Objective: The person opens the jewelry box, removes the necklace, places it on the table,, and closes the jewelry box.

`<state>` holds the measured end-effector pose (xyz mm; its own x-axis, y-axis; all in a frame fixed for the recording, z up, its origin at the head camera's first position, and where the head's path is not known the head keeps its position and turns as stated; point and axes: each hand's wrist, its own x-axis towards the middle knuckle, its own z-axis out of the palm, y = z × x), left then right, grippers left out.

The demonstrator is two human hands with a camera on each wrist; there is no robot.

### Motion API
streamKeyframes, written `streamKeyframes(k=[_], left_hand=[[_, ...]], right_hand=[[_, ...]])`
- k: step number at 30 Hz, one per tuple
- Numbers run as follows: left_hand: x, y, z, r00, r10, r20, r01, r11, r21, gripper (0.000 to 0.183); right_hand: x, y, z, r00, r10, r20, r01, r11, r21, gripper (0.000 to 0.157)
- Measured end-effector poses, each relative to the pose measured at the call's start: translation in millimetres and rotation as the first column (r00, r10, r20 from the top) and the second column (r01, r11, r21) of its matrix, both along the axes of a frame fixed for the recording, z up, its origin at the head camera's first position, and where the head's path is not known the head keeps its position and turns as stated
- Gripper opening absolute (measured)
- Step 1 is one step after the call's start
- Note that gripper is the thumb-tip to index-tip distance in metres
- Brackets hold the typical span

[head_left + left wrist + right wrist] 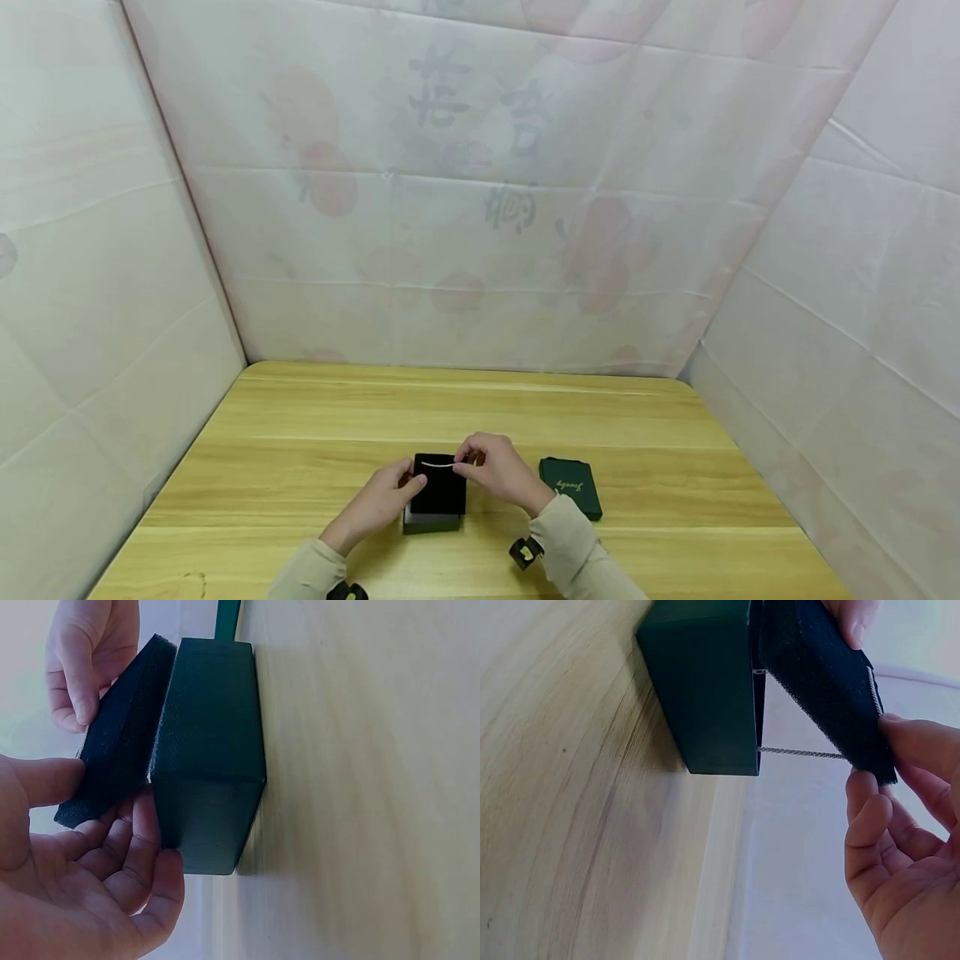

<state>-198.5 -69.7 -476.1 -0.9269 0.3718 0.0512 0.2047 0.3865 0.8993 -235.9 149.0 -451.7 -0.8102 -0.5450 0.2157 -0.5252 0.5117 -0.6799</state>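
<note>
A black foam pad (438, 490) is held tilted over a dark green box base (432, 525) on the table. My left hand (382, 500) grips the pad's left side, thumb on its face and fingers beneath, as the left wrist view shows. With thumb and fingers my right hand (495, 468) pinches the pad's far right corner. A silver chain (437, 465) runs across the pad's face near its far edge. In the right wrist view the chain (802, 753) stretches from under the pad to the rim of the green box (705, 690).
To the right, a green lid (572, 487) with gold lettering lies on the wooden table (337, 417), close to my right forearm. Printed cloth walls (465, 250) enclose the table at the back and both sides.
</note>
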Motion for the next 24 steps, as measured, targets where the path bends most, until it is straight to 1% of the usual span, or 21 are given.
streamKeyframes(k=[3,10,15,24], left_hand=[[-1.1,-0.4,-1.0,1.0,0.001,-0.014,-0.001,1.0,-0.004,0.03],[-1.6,-0.7,-1.0,1.0,0.0,-0.011,0.0,1.0,0.005,0.032],[-1.9,-0.3,-1.3,1.0,-0.003,-0.011,0.003,1.0,0.01,0.032],[-1.8,0.3,0.1,1.0,-0.019,-0.01,0.019,0.999,0.027,0.032]], right_hand=[[0.4,-0.5,0.5,1.0,-0.012,0.0,0.012,1.0,0.003,0.005],[0.7,0.3,-0.4,0.999,-0.033,0.024,0.033,0.999,0.029,0.005],[0.6,0.9,-0.1,0.999,-0.036,0.029,0.036,0.999,0.015,0.008],[1.2,0.3,3.0,0.998,-0.069,0.002,0.069,0.997,0.019,0.007]])
